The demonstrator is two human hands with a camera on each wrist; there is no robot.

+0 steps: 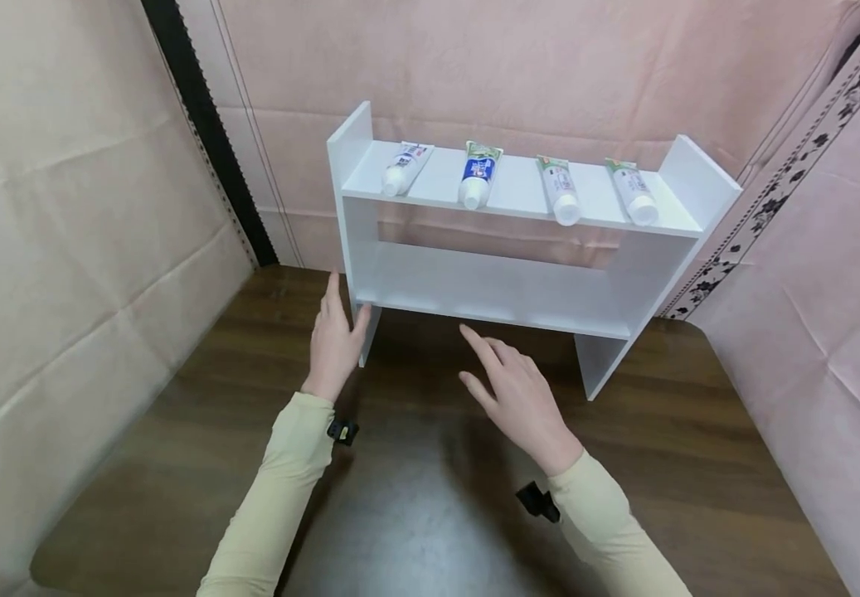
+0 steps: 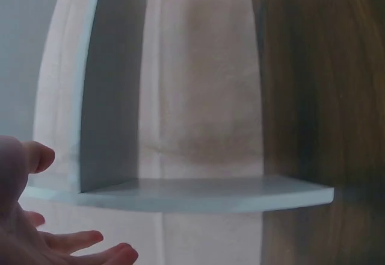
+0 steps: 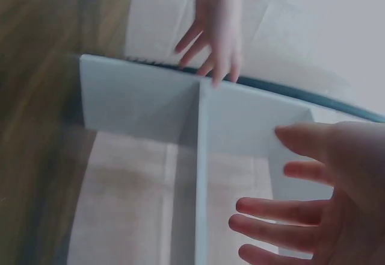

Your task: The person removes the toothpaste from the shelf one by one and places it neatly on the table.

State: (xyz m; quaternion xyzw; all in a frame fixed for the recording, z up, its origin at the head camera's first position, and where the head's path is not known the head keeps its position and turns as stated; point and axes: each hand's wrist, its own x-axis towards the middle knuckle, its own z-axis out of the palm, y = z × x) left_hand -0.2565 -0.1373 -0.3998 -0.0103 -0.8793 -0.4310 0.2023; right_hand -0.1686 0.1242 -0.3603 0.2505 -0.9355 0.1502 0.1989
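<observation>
Apparently, much of the placing is already done: your white, flat-panelled two-tier rack [image 1: 489,280] carries every tube in sight on its upper board [image 1: 440,176]. From that board's left edge to its right, you have a white plastic tube with blue-violet lettering [image 1: 405,168], a white plastic tube with a broad blue label [image 1: 479,176], a white plastic tube with a green tail end [image 1: 560,191] and a similar green-tailed plastic tube [image 1: 633,192]. They lie flat and apart from one another, caps at or near the board's front edge, tails toward its back. On the lower board, no tube shows. What is left seems slight, perhaps a matter of how the rack sits, though the pictures don't settle it.

The rack itself stands upright toward the far edge of the dark brown, wood-grained table [image 1: 400,531], with pink cloth [image 1: 519,75] hanging behind it.

Your left hand [image 1: 332,340] is at the rack's left side panel [image 1: 358,232], thumb and fingers parted about its front edge; you can't tell from these views whether they touch it. Your right hand [image 1: 522,398] hangs in front of the lower board, apart from it, with its fingers extended, the thumb held away from them, and nothing in its grasp.
</observation>
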